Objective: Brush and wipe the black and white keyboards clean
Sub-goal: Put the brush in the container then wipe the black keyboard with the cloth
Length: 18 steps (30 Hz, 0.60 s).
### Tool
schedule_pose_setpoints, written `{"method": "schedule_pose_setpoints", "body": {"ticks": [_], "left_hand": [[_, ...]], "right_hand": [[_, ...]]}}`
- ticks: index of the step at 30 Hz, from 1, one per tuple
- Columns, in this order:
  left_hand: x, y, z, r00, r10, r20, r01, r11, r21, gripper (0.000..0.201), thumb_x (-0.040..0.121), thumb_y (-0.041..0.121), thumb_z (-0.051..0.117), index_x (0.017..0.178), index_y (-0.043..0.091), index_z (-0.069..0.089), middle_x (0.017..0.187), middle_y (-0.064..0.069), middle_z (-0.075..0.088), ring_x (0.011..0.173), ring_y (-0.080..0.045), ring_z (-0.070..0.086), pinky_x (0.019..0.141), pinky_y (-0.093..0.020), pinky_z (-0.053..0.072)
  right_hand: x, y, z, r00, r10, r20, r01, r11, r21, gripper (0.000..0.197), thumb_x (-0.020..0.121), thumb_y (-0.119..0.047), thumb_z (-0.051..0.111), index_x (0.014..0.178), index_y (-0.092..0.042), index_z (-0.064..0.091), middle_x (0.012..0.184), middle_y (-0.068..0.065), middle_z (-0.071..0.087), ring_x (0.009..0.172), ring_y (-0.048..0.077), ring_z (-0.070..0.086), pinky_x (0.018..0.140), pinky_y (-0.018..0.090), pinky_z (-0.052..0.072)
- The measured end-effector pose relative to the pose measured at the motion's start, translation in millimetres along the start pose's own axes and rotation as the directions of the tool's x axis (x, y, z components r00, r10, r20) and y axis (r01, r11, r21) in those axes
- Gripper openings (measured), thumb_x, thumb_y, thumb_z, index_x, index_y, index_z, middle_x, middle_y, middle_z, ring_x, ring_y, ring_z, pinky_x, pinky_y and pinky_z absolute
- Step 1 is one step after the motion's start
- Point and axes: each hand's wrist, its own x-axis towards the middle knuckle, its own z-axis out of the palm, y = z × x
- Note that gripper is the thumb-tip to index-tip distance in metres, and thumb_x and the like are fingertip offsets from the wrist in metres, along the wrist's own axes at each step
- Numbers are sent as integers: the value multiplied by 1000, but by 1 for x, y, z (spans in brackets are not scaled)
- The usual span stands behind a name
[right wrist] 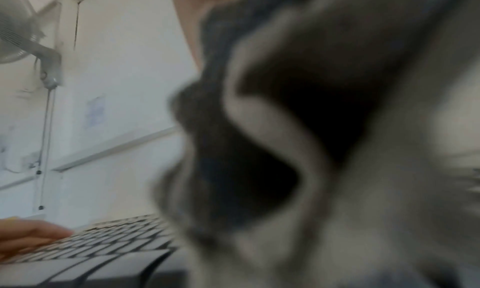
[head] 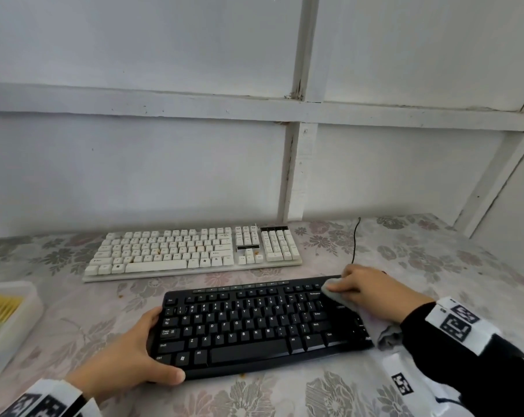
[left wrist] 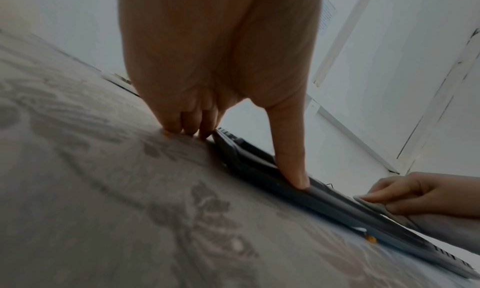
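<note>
Your right hand (head: 372, 291) fingers (head: 340, 286) pinch a pale grey cloth (head: 342, 296) against the far right corner of the flat black plastic keyboard (head: 254, 323). Your left hand (head: 125, 353) clamps its left end, thumb on the near edge. Press too hard and keycaps could pop, or the board could skid on the desk (head: 284, 395). Beyond your fingers, the white keyboard (head: 191, 251) shows crumbs; the trailing cloth may drag grit.
</note>
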Motion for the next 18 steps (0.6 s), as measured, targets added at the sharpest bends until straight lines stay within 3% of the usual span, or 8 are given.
{"method": "schedule_pose_setpoints", "body": {"ticks": [2, 5, 6, 7, 10, 14, 16, 18], "left_hand": [[-2, 2, 1, 1000, 2, 1, -2, 1000, -20, 147, 9, 49, 91, 138, 28, 25, 115, 25, 48, 99, 8, 51, 71, -7, 40], [-1, 0, 0, 1000, 0, -7, 0, 1000, -23, 146, 14, 45, 92, 141, 27, 23, 117, 25, 48, 101, 7, 51, 73, -7, 40], [-1, 0, 0, 1000, -1, -10, 1, 1000, -21, 145, 16, 45, 92, 142, 27, 23, 117, 25, 48, 101, 7, 52, 75, -7, 39], [-1, 0, 0, 1000, -4, -6, 4, 1000, -19, 145, 16, 46, 92, 142, 28, 22, 118, 25, 48, 102, 6, 52, 76, -8, 39], [-2, 1, 0, 1000, -8, 2, 8, 999, -35, 147, 10, 50, 91, 139, 30, 23, 117, 23, 50, 103, 2, 54, 76, -10, 41], [-4, 3, 0, 1000, -10, 4, 10, 999, -52, 145, 10, 50, 91, 138, 31, 24, 117, 23, 50, 102, 2, 55, 73, -9, 42], [-4, 4, 0, 1000, -12, 3, 13, 999, -41, 144, 10, 51, 90, 137, 33, 24, 117, 24, 50, 103, 2, 55, 75, -10, 42], [-5, 4, 0, 1000, -22, -6, 21, 1000, -17, 141, 13, 51, 91, 137, 35, 24, 117, 24, 52, 104, 0, 56, 83, -16, 44]], "right_hand": [[2, -12, 5, 999, -49, 17, 49, 999, -9, 42, 92, -55, 37, 100, -31, 71, 96, 3, 54, 87, 17, 56, 64, 12, 31], [-3, 3, 8, 998, 48, -33, -47, 999, 14, 78, 70, -83, 11, 87, -35, 69, 91, -1, 54, 83, 15, 56, 60, 11, 30], [-7, 12, 7, 995, 93, -39, -93, 996, 7, 88, 66, -88, 4, 91, -34, 70, 88, -3, 53, 81, 13, 55, 59, 12, 29], [-13, 22, 5, 990, 134, -38, -134, 991, -19, 85, 72, -85, 9, 99, -33, 70, 88, -5, 52, 81, 12, 54, 58, 12, 29], [-22, 55, 4, 960, 279, -23, -280, 955, -101, 39, 96, -47, 40, 115, -28, 68, 91, -4, 51, 86, 13, 54, 62, 12, 31], [-22, 78, 7, 918, 397, 2, -394, 913, -107, 29, 97, -33, 47, 112, -26, 70, 76, -7, 46, 80, 19, 55, 74, 23, 38], [-18, 72, 6, 914, 405, -41, -406, 905, -127, 26, 95, -28, 49, 101, -16, 72, 72, 2, 50, 66, 19, 55, 67, 21, 42], [-11, 43, 0, 933, 354, -57, -357, 933, -51, 29, 97, -34, 48, 102, -17, 71, 75, -5, 45, 61, 6, 46, 56, 15, 31]]}}
